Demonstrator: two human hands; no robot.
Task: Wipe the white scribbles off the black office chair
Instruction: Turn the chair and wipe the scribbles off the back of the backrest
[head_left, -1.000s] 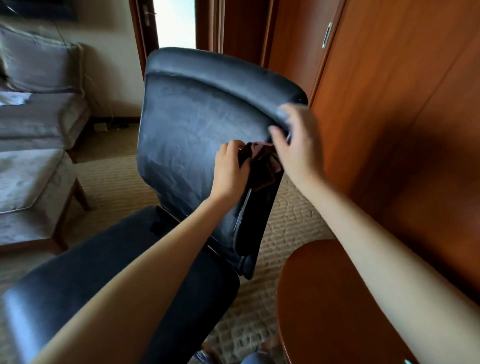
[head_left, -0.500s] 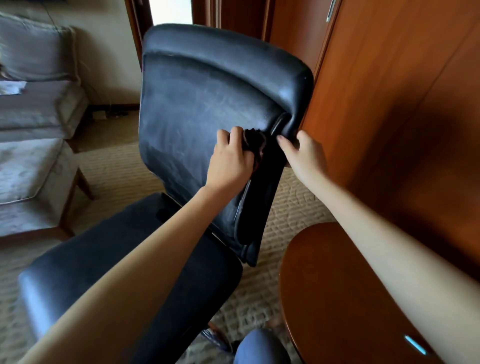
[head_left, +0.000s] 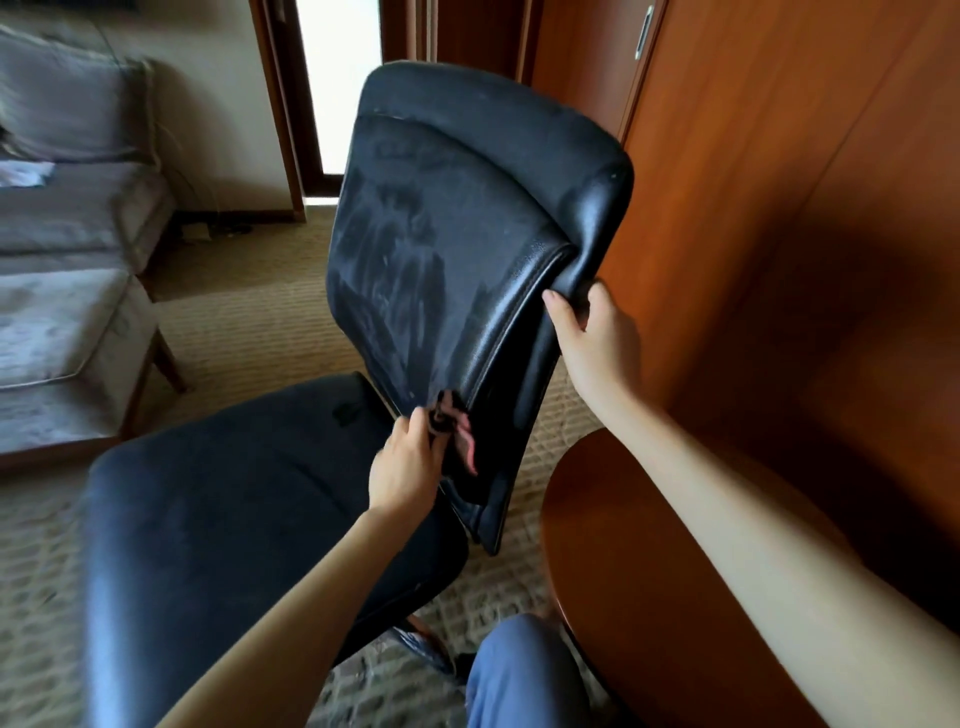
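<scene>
The black office chair (head_left: 467, 218) stands in the middle, its backrest facing me with pale smeared marks across the fabric. My left hand (head_left: 408, 462) grips a dark cloth with a pink edge (head_left: 457, 426) against the lower right edge of the backrest. My right hand (head_left: 597, 338) grips the backrest's right side rim, thumb in front and fingers behind. The seat (head_left: 234, 493) lies below and to the left.
A round wooden table (head_left: 649, 571) sits at the lower right. A wooden wardrobe (head_left: 779, 208) fills the right side. Grey sofa (head_left: 67, 156) and footstool (head_left: 57, 338) stand at the left on the carpet. A knee in blue trousers (head_left: 519, 670) shows at the bottom.
My left hand has slid the cloth down the backrest's right edge to its lower part. The chair has turned slightly, and my right hand still holds the rim.
</scene>
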